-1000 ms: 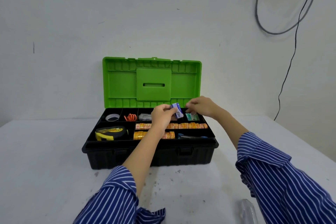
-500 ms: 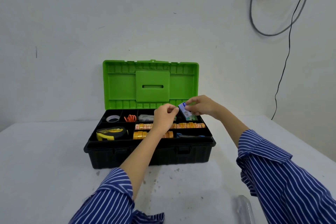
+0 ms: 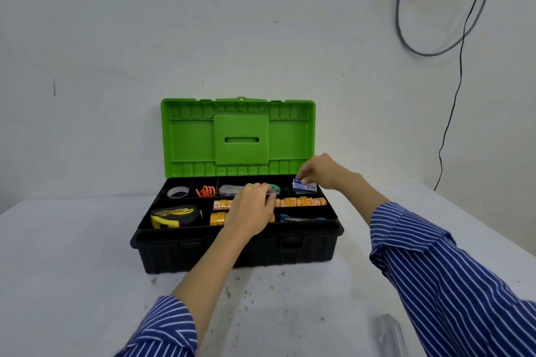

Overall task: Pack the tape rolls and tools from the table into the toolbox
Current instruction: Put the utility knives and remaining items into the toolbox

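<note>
The black toolbox (image 3: pixel 232 236) stands on the white table with its green lid (image 3: pixel 240 136) raised. My right hand (image 3: pixel 319 172) pinches a small blue-and-white box (image 3: pixel 303 187) at the back right compartment. My left hand (image 3: pixel 251 207) hovers over the tray's middle, fingers curled, fingertips pinching a small green item (image 3: pixel 275 189). In the tray lie a yellow-black tape measure (image 3: pixel 174 216), a clear tape roll (image 3: pixel 177 192), an orange coil (image 3: pixel 206 191), a grey tool (image 3: pixel 227 190), rows of yellow tape rolls (image 3: pixel 301 201) and a blue-handled tool (image 3: pixel 298 219).
A clear plastic object (image 3: pixel 390 333) lies on the table (image 3: pixel 72 255) at the bottom right, near my right sleeve. Grey cables (image 3: pixel 435 9) hang on the wall at the upper right. The wall stands right behind the lid.
The blue-and-white box passed from my left hand to my right, which lowered it into the back right compartment. My left hand dropped toward the tray's middle by the green item.
</note>
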